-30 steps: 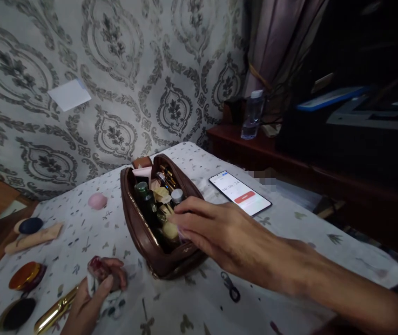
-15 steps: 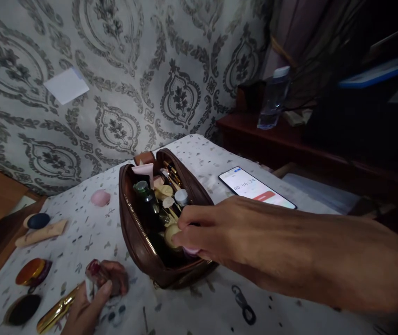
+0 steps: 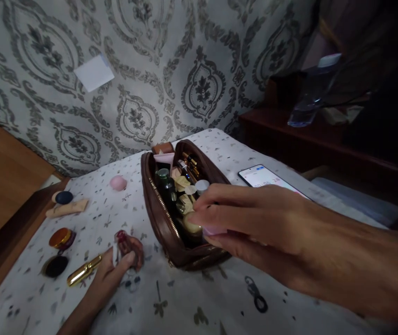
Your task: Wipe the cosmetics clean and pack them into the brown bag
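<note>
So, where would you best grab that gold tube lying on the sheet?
Probably the middle of the gold tube, pinched across its narrow width from above: it lies flat on the sheet with its long sides exposed. The left hand crowds one end.

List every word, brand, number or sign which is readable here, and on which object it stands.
"24": phone screen; digits before it, apparently "00 06", are blurred, partly covered by right hand.
Beige tube: marks too faint.
Items inside brown bag: nothing readable.
</note>
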A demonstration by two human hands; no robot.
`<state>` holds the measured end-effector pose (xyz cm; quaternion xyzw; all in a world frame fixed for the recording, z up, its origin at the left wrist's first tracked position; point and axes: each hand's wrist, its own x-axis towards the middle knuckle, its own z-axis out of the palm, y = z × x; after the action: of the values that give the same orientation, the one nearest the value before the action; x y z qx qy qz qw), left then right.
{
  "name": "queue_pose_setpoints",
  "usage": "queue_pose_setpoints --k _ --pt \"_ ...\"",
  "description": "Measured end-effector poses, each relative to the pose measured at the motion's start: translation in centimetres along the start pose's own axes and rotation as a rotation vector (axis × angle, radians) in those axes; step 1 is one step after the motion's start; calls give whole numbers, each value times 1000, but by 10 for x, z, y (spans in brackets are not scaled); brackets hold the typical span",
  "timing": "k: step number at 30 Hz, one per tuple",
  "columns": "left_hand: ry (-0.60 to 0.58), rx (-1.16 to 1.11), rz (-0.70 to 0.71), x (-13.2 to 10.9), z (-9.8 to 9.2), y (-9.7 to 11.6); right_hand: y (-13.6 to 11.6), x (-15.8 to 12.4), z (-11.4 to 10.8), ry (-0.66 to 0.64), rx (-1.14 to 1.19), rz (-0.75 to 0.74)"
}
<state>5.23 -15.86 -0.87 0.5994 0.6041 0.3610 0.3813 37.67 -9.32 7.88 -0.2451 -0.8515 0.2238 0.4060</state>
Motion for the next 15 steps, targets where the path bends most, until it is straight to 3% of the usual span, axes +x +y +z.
queue_pose_setpoints --k 3,9,12,15 --pt "-7 65 40 -5 6 16 -16 9 4 -193 -69 -63" --pt "-292 142 258 -13 27 66 -41 4 44 -249 -68 -3" --pt "-355 120 346 -19 31 69 -44 0 61 -291 43 17" --pt "-389 104 361 -28 28 59 -43 -8 72 -247 214 12"
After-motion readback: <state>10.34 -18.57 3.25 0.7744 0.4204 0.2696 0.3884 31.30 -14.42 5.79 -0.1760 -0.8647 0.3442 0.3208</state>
